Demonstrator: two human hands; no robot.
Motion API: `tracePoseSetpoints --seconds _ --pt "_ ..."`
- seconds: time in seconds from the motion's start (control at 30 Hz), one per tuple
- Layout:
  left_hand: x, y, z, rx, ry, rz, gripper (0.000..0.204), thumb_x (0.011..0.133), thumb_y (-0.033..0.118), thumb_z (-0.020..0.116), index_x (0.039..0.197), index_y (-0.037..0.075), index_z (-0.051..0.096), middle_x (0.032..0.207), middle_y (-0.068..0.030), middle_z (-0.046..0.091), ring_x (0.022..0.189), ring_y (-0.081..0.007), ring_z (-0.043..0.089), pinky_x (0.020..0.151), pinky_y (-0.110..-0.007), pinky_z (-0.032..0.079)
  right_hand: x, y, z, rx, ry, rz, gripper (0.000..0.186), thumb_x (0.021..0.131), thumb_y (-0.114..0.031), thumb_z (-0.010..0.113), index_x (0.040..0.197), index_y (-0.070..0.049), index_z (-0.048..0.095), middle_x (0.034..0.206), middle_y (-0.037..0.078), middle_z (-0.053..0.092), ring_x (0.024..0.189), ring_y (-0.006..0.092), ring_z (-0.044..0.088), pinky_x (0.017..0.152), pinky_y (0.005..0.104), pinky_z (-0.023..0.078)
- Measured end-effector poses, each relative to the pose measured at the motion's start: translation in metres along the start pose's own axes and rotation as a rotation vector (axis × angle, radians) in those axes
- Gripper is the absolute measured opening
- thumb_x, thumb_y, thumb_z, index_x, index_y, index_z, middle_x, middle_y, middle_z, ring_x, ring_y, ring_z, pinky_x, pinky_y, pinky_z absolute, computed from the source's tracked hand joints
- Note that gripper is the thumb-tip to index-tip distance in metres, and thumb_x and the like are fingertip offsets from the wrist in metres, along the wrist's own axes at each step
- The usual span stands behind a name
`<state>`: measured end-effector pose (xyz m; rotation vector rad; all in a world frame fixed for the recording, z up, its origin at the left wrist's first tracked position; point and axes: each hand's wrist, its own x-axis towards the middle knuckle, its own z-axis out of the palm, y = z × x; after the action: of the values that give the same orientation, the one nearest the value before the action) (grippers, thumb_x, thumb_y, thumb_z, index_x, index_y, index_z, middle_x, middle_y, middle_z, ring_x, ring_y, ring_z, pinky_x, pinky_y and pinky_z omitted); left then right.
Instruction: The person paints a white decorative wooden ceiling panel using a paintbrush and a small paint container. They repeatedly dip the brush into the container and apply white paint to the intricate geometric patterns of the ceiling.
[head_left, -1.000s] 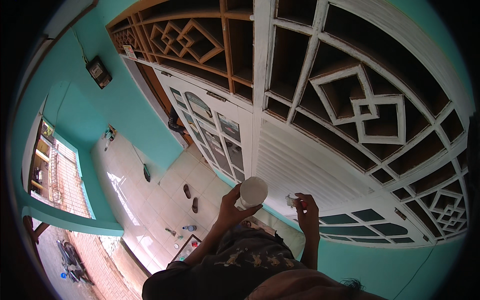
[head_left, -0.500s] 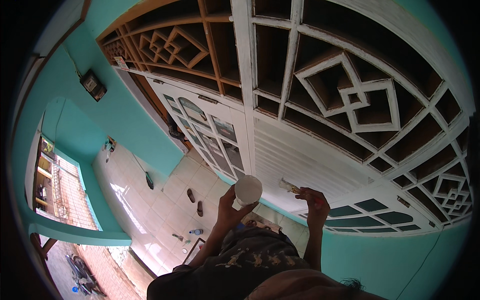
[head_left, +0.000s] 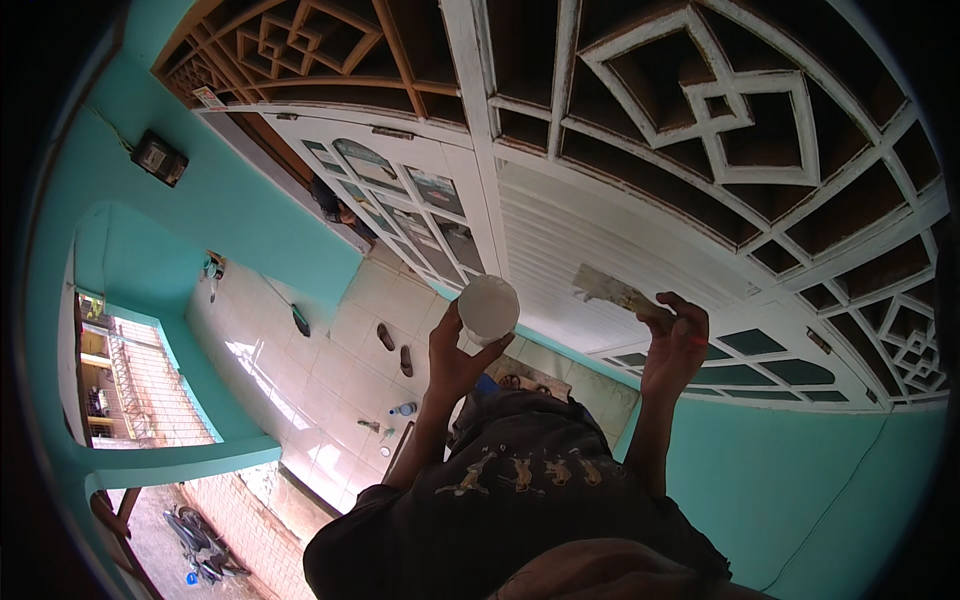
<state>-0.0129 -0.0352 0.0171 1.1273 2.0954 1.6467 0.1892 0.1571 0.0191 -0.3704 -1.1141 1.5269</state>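
Note:
My left hand (head_left: 452,358) is wrapped round a white paint cup (head_left: 489,309), its pale contents facing up. In my right hand (head_left: 680,345) is a paintbrush (head_left: 622,293), gripped by its handle; the bristle end looks coated with white and points left toward the cup, apart from it. Both hands are raised in front of the lattice woodwork (head_left: 715,110), where white paint covers the bars and brown wood shows along the inner edges. Further left, the lattice (head_left: 300,45) is bare brown wood.
Below the lattice are a white ribbed panel (head_left: 585,230) and a white glazed door (head_left: 410,190). On the tiled floor lie dark sandals (head_left: 405,361), a bottle (head_left: 403,409) and a broom (head_left: 300,320). A meter box (head_left: 158,158) hangs on the turquoise wall. Someone's arm (head_left: 345,213) shows in the doorway.
Both hands have risen toward the lattice, the right also shifting to the right. The brush now shows broader and larger. My view has tilted, moving the lattice upward in the picture.

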Motion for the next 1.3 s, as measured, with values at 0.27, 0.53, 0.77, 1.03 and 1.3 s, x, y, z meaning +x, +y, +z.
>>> tracePoseSetpoints --seconds 0.27,0.53,0.77,1.03,1.3 --pt "0.016 0.007 0.004 0.021 -0.079 0.075 0.073 0.068 0.007 0.084 0.133 -0.002 0.051 0.122 -0.0181 0.064 0.114 -0.0275 0.063 0.099 -0.04 0.047 0.013 -0.029 0.003 0.14 0.033 -0.074 0.033 0.096 -0.018 0.061 0.122 -0.004 0.046 0.115 0.028 0.06 0.102 0.0311 0.065 0.083 0.0404 0.057" --pt "0.018 0.006 0.013 0.017 -0.09 0.113 0.073 0.067 0.006 0.084 0.132 -0.003 0.052 0.122 -0.0189 0.064 0.115 -0.0288 0.062 0.099 -0.04 0.047 0.013 -0.034 -0.001 0.26 0.002 0.032 0.033 0.103 -0.026 0.048 0.13 -0.007 0.044 0.121 0.018 0.059 0.089 0.0168 0.06 0.084 0.0321 0.048" --pt "0.019 0.007 0.013 0.039 -0.066 0.084 0.071 0.068 0.007 0.084 0.131 -0.003 0.053 0.12 -0.0186 0.065 0.113 -0.0285 0.063 0.097 -0.04 0.048 0.012 -0.034 -0.003 0.424 0.022 0.07 0.032 0.104 -0.026 0.047 0.128 -0.006 0.047 0.127 0.022 0.057 0.089 0.0181 0.061 0.085 0.0328 0.05" --pt "0.018 0.004 0.019 0.037 -0.117 0.157 0.067 0.065 0.004 0.083 0.127 0.001 0.057 0.12 -0.0155 0.066 0.109 -0.0263 0.065 0.092 -0.038 0.05 0.019 -0.05 0.022 0.245 -0.26 -0.097 0.031 0.102 -0.02 0.046 0.123 0.002 0.045 0.108 0.04 0.059 0.087 0.0419 0.067 0.071 0.0457 0.058" --pt "0.017 0.014 0.027 0.049 -0.09 0.212 0.065 0.063 0.001 0.083 0.123 0.003 0.061 0.12 -0.0143 0.066 0.11 -0.0267 0.065 0.09 -0.037 0.052 0.021 -0.062 0.04 -0.113 -0.507 -0.199 0.024 0.094 0.0 0.052 0.117 0.006 0.046 0.101 0.036 0.064 0.087 0.036 0.069 0.07 0.0406 0.058"
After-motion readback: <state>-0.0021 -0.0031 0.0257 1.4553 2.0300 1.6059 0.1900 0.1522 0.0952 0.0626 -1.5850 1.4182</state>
